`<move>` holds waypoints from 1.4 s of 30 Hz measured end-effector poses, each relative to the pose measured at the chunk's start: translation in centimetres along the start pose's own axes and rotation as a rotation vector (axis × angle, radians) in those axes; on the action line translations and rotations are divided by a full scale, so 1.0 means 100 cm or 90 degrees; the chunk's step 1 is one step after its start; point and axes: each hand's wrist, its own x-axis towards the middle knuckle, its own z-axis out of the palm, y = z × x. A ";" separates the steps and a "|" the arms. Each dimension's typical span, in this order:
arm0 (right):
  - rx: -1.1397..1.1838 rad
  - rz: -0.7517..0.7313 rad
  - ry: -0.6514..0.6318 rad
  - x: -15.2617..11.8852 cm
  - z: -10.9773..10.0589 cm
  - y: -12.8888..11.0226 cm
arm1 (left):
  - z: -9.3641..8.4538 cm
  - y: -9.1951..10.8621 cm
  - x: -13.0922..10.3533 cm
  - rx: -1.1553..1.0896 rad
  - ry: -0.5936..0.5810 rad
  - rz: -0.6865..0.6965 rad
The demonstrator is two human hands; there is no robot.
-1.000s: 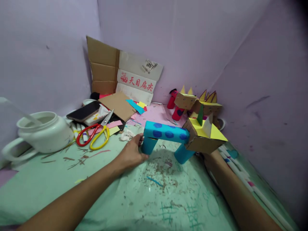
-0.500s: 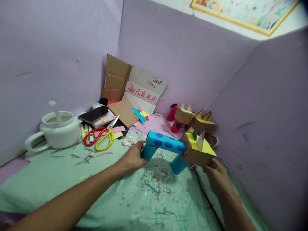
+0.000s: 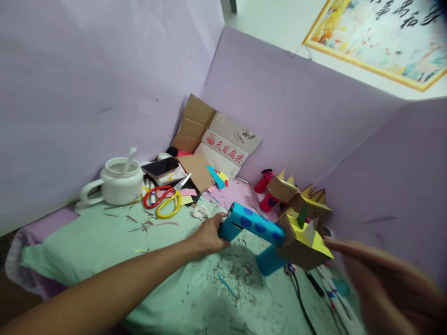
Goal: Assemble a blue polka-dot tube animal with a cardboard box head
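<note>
A toy animal (image 3: 257, 224) made of blue paper tubes with dark blue spots stands on the green cloth. Its cardboard head (image 3: 301, 251) has a yellow top with a green and a pale paper spike. My left hand (image 3: 209, 235) grips the toy's rear leg, thumb and fingers around the tube. My right hand (image 3: 391, 284), blurred by motion, is to the right of the head with a finger stretched towards it and nothing visible in its grasp. Whether that fingertip touches the head I cannot tell.
Scissors (image 3: 167, 199) with red and yellow handles lie left of the toy, by a white mug (image 3: 122, 186) and a phone (image 3: 160, 166). Folded cardboard (image 3: 223, 144) leans at the back. Other cardboard-headed toys (image 3: 282, 188) stand behind; markers (image 3: 335, 298) and a black cord (image 3: 302, 302) lie right.
My right hand has come off the underside of the cardboard head and swung right. My left hand keeps its hold on the rear leg. The camera view has shifted and tilted.
</note>
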 end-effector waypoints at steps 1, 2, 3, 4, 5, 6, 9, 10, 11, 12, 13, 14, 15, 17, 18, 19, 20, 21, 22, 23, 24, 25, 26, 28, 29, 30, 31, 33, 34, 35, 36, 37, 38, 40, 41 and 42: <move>-0.048 -0.100 -0.031 0.006 0.010 -0.017 | 0.000 0.000 0.001 -0.003 -0.003 0.001; -0.076 -0.173 -0.099 0.013 0.022 -0.031 | -0.001 0.000 0.001 -0.005 -0.008 0.002; -0.093 -0.231 -0.170 0.021 0.036 -0.042 | -0.002 0.000 0.002 -0.005 -0.013 0.004; -0.123 -0.256 -0.231 0.029 0.050 -0.050 | -0.002 0.000 0.003 -0.006 -0.018 0.007; -0.154 -0.275 -0.269 0.037 0.062 -0.053 | -0.003 0.001 0.003 -0.006 -0.023 0.010; -0.183 -0.294 -0.300 0.044 0.073 -0.054 | -0.004 0.001 0.003 -0.005 -0.029 0.014; -0.278 -0.302 -0.382 0.060 0.094 -0.047 | -0.005 0.002 0.004 0.006 -0.049 0.031; -0.304 -0.292 -0.415 0.063 0.098 -0.045 | -0.005 0.002 0.005 0.004 -0.051 0.035; -0.323 -0.278 -0.453 0.065 0.100 -0.043 | -0.004 0.001 0.006 -0.002 -0.050 0.039; -0.337 -0.261 -0.491 0.066 0.102 -0.043 | -0.003 0.001 0.007 -0.012 -0.046 0.041; -0.344 -0.245 -0.522 0.067 0.103 -0.042 | -0.002 0.000 0.008 -0.023 -0.040 0.039; -0.347 -0.235 -0.544 0.066 0.104 -0.042 | -0.001 -0.001 0.008 -0.033 -0.036 0.038; -0.346 -0.232 -0.555 0.066 0.105 -0.042 | -0.001 -0.002 0.009 -0.039 -0.032 0.036; -0.333 -0.248 -0.551 0.064 0.106 -0.042 | 0.001 -0.003 0.010 -0.042 -0.029 0.029; -0.324 -0.260 -0.546 0.063 0.107 -0.041 | 0.001 -0.003 0.010 -0.044 -0.027 0.027; -0.315 -0.271 -0.541 0.062 0.108 -0.039 | 0.001 -0.003 0.010 -0.047 -0.024 0.025; -0.309 -0.278 -0.538 0.061 0.108 -0.038 | 0.001 -0.003 0.009 -0.049 -0.022 0.026; -0.305 -0.283 -0.536 0.061 0.109 -0.036 | 0.002 -0.003 0.009 -0.050 -0.020 0.028; -0.303 -0.286 -0.535 0.061 0.109 -0.035 | 0.002 -0.003 0.009 -0.051 -0.019 0.030; -0.300 -0.290 -0.533 0.061 0.109 -0.033 | 0.002 -0.003 0.009 -0.051 -0.018 0.033; -0.297 -0.293 -0.531 0.060 0.109 -0.032 | 0.002 -0.004 0.009 -0.050 -0.017 0.034; -0.294 -0.297 -0.528 0.060 0.109 -0.030 | 0.003 -0.005 0.009 -0.048 -0.015 0.034; -0.292 -0.300 -0.524 0.060 0.110 -0.029 | 0.003 -0.006 0.009 -0.047 -0.013 0.034; -0.291 -0.305 -0.514 0.060 0.110 -0.028 | 0.004 -0.007 0.010 -0.045 -0.011 0.035; -0.291 -0.306 -0.510 0.060 0.110 -0.027 | 0.004 -0.008 0.010 -0.044 -0.011 0.036; -0.291 -0.307 -0.510 0.060 0.110 -0.027 | 0.004 -0.008 0.011 -0.043 -0.011 0.037; -0.291 -0.307 -0.512 0.060 0.110 -0.028 | 0.004 -0.008 0.011 -0.043 -0.011 0.037; -0.289 -0.307 -0.516 0.060 0.109 -0.029 | 0.004 -0.007 0.010 -0.041 -0.011 0.038; -0.290 -0.307 -0.516 0.060 0.109 -0.030 | 0.004 -0.007 0.010 -0.040 -0.011 0.038; -0.292 -0.306 -0.516 0.060 0.109 -0.031 | 0.003 -0.006 0.010 -0.040 -0.012 0.038; -0.295 -0.305 -0.516 0.059 0.109 -0.032 | 0.003 -0.006 0.009 -0.039 -0.013 0.038; -0.299 -0.304 -0.517 0.059 0.109 -0.033 | 0.003 -0.005 0.009 -0.039 -0.014 0.037; -0.302 -0.303 -0.518 0.060 0.109 -0.033 | 0.002 -0.005 0.009 -0.038 -0.016 0.036; -0.303 -0.305 -0.517 0.060 0.109 -0.033 | 0.002 -0.005 0.009 -0.036 -0.019 0.033; -0.301 -0.308 -0.516 0.060 0.109 -0.033 | 0.002 -0.005 0.009 -0.035 -0.019 0.034; -0.300 -0.311 -0.514 0.061 0.108 -0.032 | 0.002 -0.006 0.009 -0.034 -0.018 0.035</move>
